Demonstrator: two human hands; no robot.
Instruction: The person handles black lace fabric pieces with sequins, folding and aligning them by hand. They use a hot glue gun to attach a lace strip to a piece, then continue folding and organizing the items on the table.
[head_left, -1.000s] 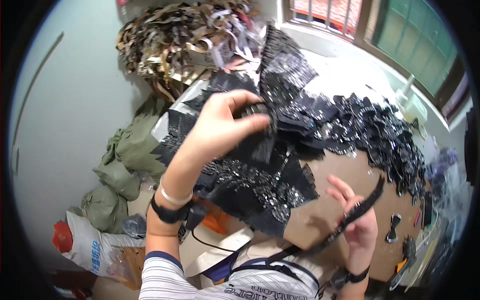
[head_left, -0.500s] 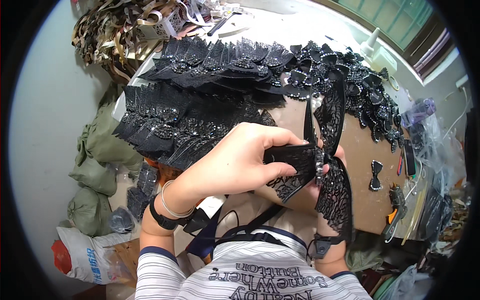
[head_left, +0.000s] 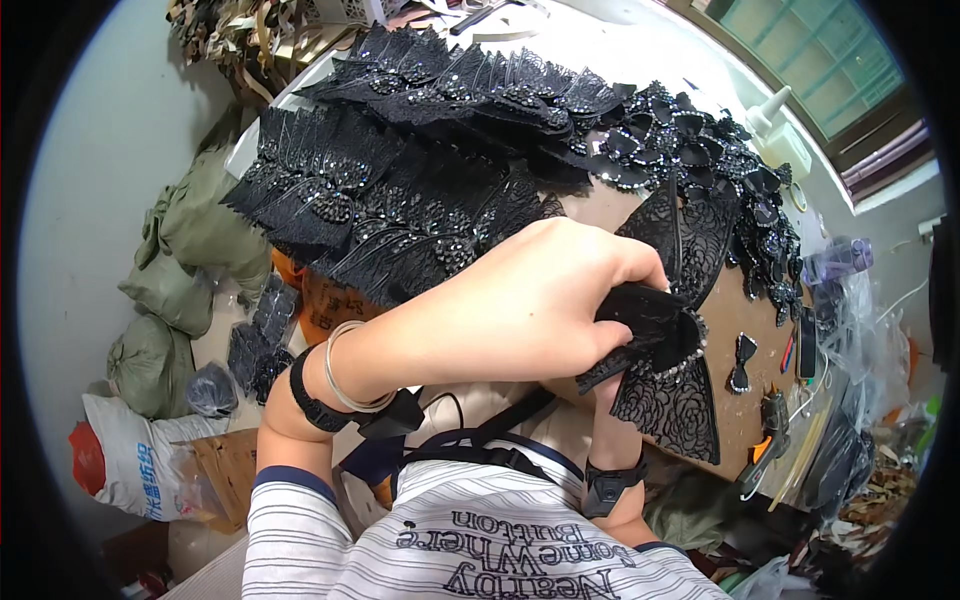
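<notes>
A large black lace bow (head_left: 668,408) with a beaded, sparkling middle is held up over the right part of the table. My left hand (head_left: 565,290) reaches across from the left, its thumb and forefinger closed on a folded black flap of the bow near that middle. Lace wings spread above and below the flap. Behind the lower wing is my right hand (head_left: 608,395), holding the bow from underneath; its fingers are hidden by the lace and the flap.
Stacked black beaded lace pieces (head_left: 340,200) cover the table's left and far side, with small beaded bows (head_left: 700,150) heaped beyond. On the right lie one small bow (head_left: 742,362), a glue gun (head_left: 770,435) and a phone (head_left: 807,342). Green sacks (head_left: 165,290) stand at left.
The bow has turned so that its wings spread wider and its beaded middle faces right. My left hand has moved right with the flap. The right fingers that showed earlier are now hidden.
</notes>
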